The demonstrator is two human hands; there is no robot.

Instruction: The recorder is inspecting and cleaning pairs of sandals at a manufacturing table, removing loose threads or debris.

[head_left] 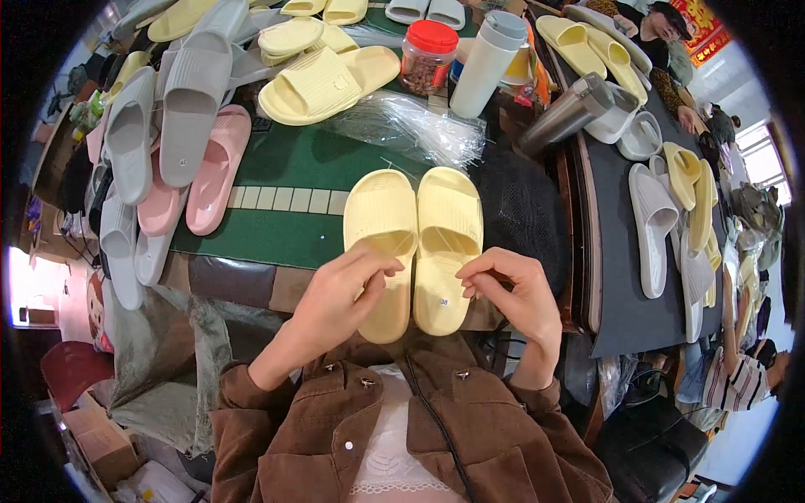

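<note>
Pale yellow foam slide sandals (415,243) paired side by side on green worktop (285,168) | left hand (340,298) and right hand (511,289) pinched at heels, grasp unclear | not bagged yet

The pale yellow foam-like slides (415,243) look matt and ribbed. The green felt tabletop (285,168) looks soft; the clear plastic wrapping (411,126) glossy; the steel flask (566,113) brushed.

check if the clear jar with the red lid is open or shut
Shut: the red lid sits flat on top of the clear jar, which stands upright on the table.
</note>
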